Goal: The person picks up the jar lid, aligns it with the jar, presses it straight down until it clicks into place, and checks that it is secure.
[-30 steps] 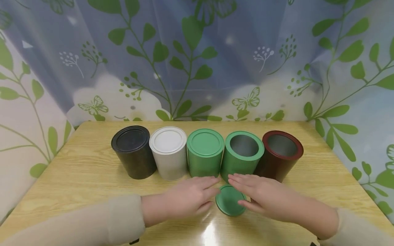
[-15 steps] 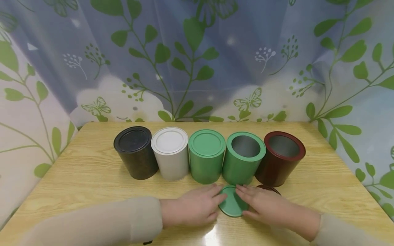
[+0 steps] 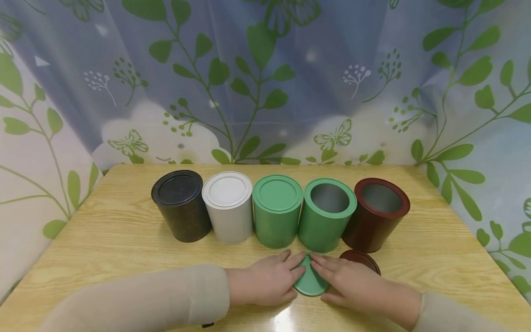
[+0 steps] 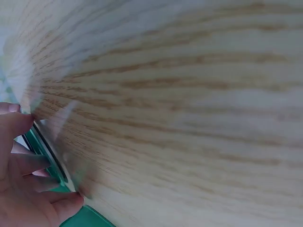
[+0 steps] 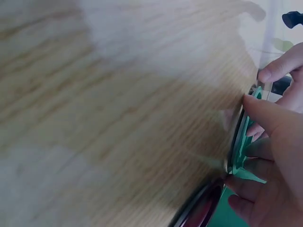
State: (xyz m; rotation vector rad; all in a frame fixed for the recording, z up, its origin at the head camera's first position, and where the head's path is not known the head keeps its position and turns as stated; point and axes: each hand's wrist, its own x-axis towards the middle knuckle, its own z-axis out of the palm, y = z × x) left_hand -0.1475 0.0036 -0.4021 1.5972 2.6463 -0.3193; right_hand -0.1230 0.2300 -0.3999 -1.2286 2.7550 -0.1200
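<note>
A green lid (image 3: 312,279) lies on the wooden table in front of the open green can (image 3: 327,221). My left hand (image 3: 274,279) holds its left side, thumb at the near edge and fingertips over the far rim. On the opposite side my right hand (image 3: 348,281) holds the lid, its thumb also low near the rim. Both wrist views show fingertips right at the edge of the green lid (image 4: 49,156), (image 5: 239,142). Partly hidden behind the right hand is a dark red lid (image 3: 361,259), lying beside the green one.
Behind the hands stands a row of cans: a black can (image 3: 182,212) and a white can (image 3: 229,214), both lidded, a lidded green can (image 3: 277,221), the open green one, and an open dark red can (image 3: 369,228). A patterned curtain (image 3: 265,92) hangs behind the table (image 3: 103,258).
Both hands have lowered and closed in on the green lid from either side. The dark red lid, hidden at first, has come into view beside the right hand.
</note>
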